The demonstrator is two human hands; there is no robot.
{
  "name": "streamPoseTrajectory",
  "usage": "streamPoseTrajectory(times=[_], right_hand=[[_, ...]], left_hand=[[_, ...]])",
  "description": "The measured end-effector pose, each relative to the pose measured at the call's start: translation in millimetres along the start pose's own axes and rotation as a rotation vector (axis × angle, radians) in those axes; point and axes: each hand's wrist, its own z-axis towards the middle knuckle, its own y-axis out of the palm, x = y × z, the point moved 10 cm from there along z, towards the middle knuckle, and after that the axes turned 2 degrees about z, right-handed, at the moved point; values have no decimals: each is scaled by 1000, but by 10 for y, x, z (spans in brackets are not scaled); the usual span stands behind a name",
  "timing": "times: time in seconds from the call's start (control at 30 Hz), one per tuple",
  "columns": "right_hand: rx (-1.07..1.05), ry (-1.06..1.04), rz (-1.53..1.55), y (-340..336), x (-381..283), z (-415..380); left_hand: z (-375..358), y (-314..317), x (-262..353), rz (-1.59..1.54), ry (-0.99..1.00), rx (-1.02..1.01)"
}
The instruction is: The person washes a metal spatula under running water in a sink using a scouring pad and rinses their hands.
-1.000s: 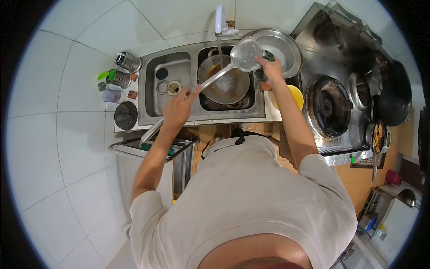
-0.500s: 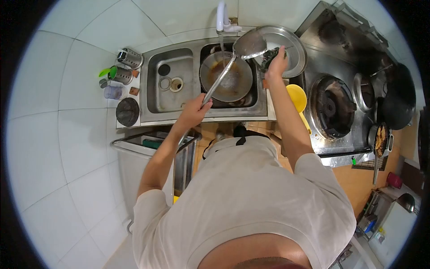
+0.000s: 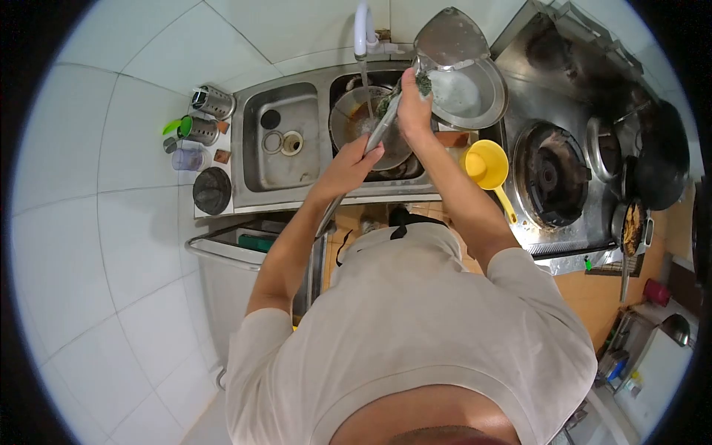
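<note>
My left hand [image 3: 345, 170] is closed around the long metal handle of a large wok spatula [image 3: 450, 37]. The spatula's broad wet head points up and to the right, above a round metal basin. Near that head, my right hand [image 3: 415, 113] wraps a dark green scouring pad [image 3: 423, 83] around the handle; its fingers are partly hidden. Below both hands a wok [image 3: 343, 126] sits in the right sink bowl, with brownish water inside. Water runs into it from the white faucet [image 3: 361, 33]. The metal basin [image 3: 503, 100] beside the sink holds whitish, foamy liquid.
On the right, a yellow dipper [image 3: 491, 165] stands beside the gas burner [image 3: 547, 174]. The left sink bowl [image 3: 256, 163] has a drain and a ring. Metal utensil holders [image 3: 215, 102] line the left ledge. A pan of food [image 3: 632, 230] sits far right.
My right hand has moved left from over the basin onto the spatula handle, bringing the scouring pad against it. The spatula head has shifted up and right, and my left hand has moved up and right.
</note>
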Motion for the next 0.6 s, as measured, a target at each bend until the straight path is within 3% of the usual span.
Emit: streamPoseTrajectory(times=[0.13, 0.23, 0.33, 0.37, 0.53, 0.6], right_hand=[[-486, 314, 715, 395, -257, -271], [-791, 515, 1255, 515, -594, -454], [-568, 639, 1103, 439, -464, -305], [-509, 552, 997, 395, -487, -257], [-382, 506, 969, 273, -438, -98], [-388, 507, 1019, 244, -475, -107]], left_hand=[[145, -71, 215, 64, 67, 78], [256, -75, 184, -123, 48, 77], [278, -76, 210, -168, -32, 86], [292, -43, 259, -116, 10, 77], [423, 106, 366, -24, 173, 58], [433, 116, 285, -140, 88, 41]])
